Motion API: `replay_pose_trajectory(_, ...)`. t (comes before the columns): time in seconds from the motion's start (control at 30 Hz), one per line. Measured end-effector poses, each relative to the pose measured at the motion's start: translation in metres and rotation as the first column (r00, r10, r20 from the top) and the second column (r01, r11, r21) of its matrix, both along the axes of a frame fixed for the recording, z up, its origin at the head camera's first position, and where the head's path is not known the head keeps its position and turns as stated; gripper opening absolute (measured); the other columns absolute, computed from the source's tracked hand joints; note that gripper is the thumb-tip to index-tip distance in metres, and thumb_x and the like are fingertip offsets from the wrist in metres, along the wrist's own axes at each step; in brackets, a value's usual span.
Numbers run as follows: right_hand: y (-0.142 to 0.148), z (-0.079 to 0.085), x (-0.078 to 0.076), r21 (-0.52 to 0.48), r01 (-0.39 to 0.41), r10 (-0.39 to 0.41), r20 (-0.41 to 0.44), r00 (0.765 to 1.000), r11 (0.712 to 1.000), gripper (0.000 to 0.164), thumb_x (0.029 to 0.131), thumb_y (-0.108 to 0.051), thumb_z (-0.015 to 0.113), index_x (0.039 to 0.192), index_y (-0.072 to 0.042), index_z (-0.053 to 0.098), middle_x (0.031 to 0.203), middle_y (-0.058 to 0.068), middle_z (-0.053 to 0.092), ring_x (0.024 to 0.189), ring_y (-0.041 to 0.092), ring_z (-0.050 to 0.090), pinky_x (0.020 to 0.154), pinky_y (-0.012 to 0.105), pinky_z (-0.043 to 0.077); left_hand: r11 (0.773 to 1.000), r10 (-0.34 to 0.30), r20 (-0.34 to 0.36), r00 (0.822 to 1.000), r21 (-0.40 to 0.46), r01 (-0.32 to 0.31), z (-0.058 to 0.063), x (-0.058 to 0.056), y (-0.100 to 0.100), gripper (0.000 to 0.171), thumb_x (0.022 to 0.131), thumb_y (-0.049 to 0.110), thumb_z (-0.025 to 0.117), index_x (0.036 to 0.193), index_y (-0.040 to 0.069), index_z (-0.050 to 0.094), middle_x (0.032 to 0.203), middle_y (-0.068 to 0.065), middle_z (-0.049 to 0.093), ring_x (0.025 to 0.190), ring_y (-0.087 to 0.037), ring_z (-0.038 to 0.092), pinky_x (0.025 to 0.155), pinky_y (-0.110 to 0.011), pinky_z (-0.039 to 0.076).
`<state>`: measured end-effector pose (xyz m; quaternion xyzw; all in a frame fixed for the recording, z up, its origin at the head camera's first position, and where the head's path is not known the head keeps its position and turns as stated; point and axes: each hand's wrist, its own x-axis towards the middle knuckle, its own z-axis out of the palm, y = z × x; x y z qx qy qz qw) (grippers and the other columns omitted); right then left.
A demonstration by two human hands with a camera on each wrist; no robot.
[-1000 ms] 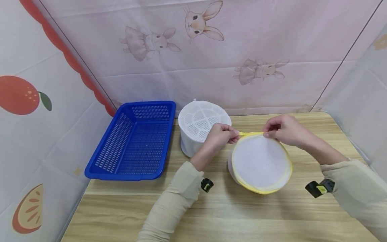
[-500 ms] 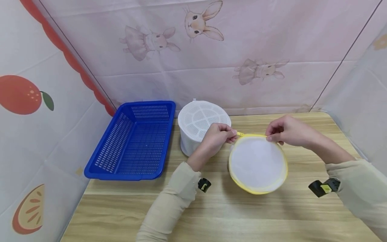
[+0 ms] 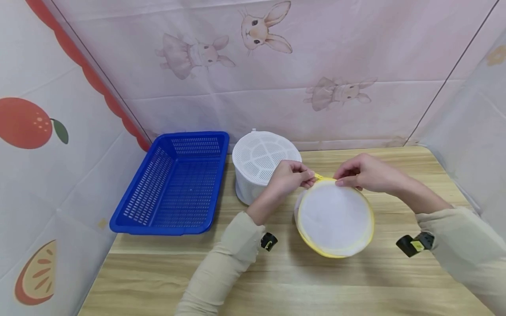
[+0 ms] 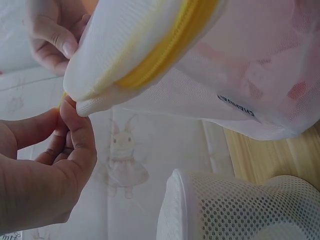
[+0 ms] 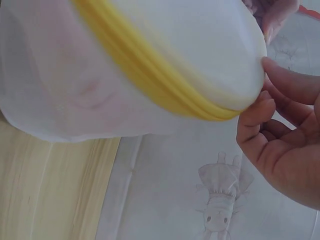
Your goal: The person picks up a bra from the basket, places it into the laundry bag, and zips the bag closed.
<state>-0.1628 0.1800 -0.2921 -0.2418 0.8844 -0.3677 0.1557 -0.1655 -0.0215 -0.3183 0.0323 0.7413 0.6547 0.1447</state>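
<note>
A round white mesh laundry bag [image 3: 336, 219] with a yellow zipper [image 5: 145, 70] round its top rim stands on the table. Faint pinkish contents show through its thin side [image 4: 280, 80]. My left hand [image 3: 290, 179] pinches the yellow tab [image 3: 318, 176] at the zipper's end, on the far left of the rim. Close by, my right hand [image 3: 367, 174] grips the far edge of the rim between thumb and fingers. In the head view the zipper looks run round most of the lid; the stretch under my right fingers is hidden.
Just left of the bag stands a second white mesh laundry bag [image 3: 262, 160], cylindrical, partly behind my left hand. Farther left lies a blue plastic basket [image 3: 166, 193] with nothing in it. A printed cloth wall [image 3: 221, 109] rises along the back edge of the wooden table [image 3: 292, 285].
The bag has shifted slightly left and toward me. My right hand went a little right, then back left along the rim, nearer my left hand, which stays on the tab.
</note>
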Motion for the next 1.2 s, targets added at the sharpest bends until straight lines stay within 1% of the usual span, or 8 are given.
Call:
replay_pose_trajectory(0.2,-0.009,0.001,0.000,-0.025,-0.014,0.014,-0.026,1.000,1.000,0.006,0.082,-0.004,0.065,0.086,0.000,0.067,0.070,0.003,0.058,0.053,0.013,0.046,0.046,0.023,0.040,0.999,-0.009,-0.032,0.999,-0.032,0.008,0.003,0.001,0.004,0.010,0.084,-0.003,0.061,0.080,-0.012,0.062,0.066,-0.013,0.062,0.053,-0.009,0.056,0.057,-0.021,0.052)
replay_pose_trajectory(0.3,-0.012,0.000,-0.001,-0.045,-0.016,0.014,-0.027,1.000,0.999,0.004,0.081,-0.003,0.066,0.082,0.001,0.066,0.071,0.002,0.057,0.055,0.011,0.046,0.047,0.023,0.041,0.999,-0.011,-0.043,0.999,-0.044,0.009,0.003,0.002,0.006,0.010,0.084,-0.003,0.061,0.079,-0.011,0.062,0.066,-0.012,0.062,0.053,-0.009,0.056,0.056,-0.021,0.052)
replay_pose_trajectory(0.37,-0.013,-0.002,0.000,-0.045,-0.013,0.011,-0.044,0.999,0.999,0.002,0.080,-0.002,0.066,0.079,0.000,0.065,0.070,0.001,0.057,0.058,0.012,0.047,0.049,0.023,0.041,0.998,-0.012,-0.048,0.999,-0.066,0.009,0.003,0.002,0.006,0.010,0.084,-0.001,0.062,0.078,-0.010,0.062,0.065,-0.010,0.061,0.054,-0.008,0.055,0.056,-0.020,0.052)
replay_pose_trajectory(0.57,-0.014,-0.004,0.000,-0.023,0.041,-0.044,-0.114,0.993,0.999,0.007,0.077,0.001,0.067,0.075,-0.004,0.064,0.068,0.000,0.057,0.061,0.013,0.048,0.053,0.024,0.042,0.992,-0.016,-0.058,0.998,-0.124,0.009,0.001,0.002,0.005,0.011,0.085,0.002,0.062,0.077,-0.006,0.062,0.063,-0.006,0.059,0.054,-0.008,0.052,0.054,-0.018,0.048)
replay_pose_trajectory(0.7,-0.014,-0.005,0.000,-0.031,0.060,-0.064,-0.134,0.989,0.998,0.006,0.077,0.001,0.067,0.075,-0.004,0.064,0.068,0.000,0.058,0.059,0.012,0.048,0.052,0.024,0.041,0.994,-0.008,-0.048,0.999,-0.110,0.003,-0.001,0.001,0.004,0.011,0.084,0.001,0.062,0.076,-0.007,0.062,0.063,-0.006,0.058,0.053,-0.009,0.051,0.054,-0.019,0.049)
replay_pose_trajectory(0.93,-0.015,-0.004,0.001,-0.028,0.066,-0.069,-0.147,0.987,0.997,0.005,0.077,0.002,0.067,0.075,-0.003,0.064,0.068,0.001,0.058,0.059,0.012,0.049,0.051,0.024,0.042,0.997,0.012,0.008,1.000,-0.079,-0.012,-0.004,-0.002,0.004,0.010,0.084,0.000,0.062,0.078,-0.008,0.062,0.064,-0.006,0.058,0.053,-0.009,0.051,0.053,-0.018,0.048)
replay_pose_trajectory(1.2,-0.012,-0.002,0.001,-0.039,0.076,-0.080,-0.124,0.989,0.996,0.003,0.079,0.001,0.066,0.077,0.001,0.063,0.065,0.002,0.056,0.053,0.011,0.046,0.046,0.023,0.042,0.998,0.030,0.014,0.999,-0.064,-0.029,-0.003,-0.002,0.002,0.012,0.084,0.000,0.061,0.074,-0.006,0.061,0.063,-0.005,0.058,0.053,-0.009,0.049,0.052,-0.018,0.044)
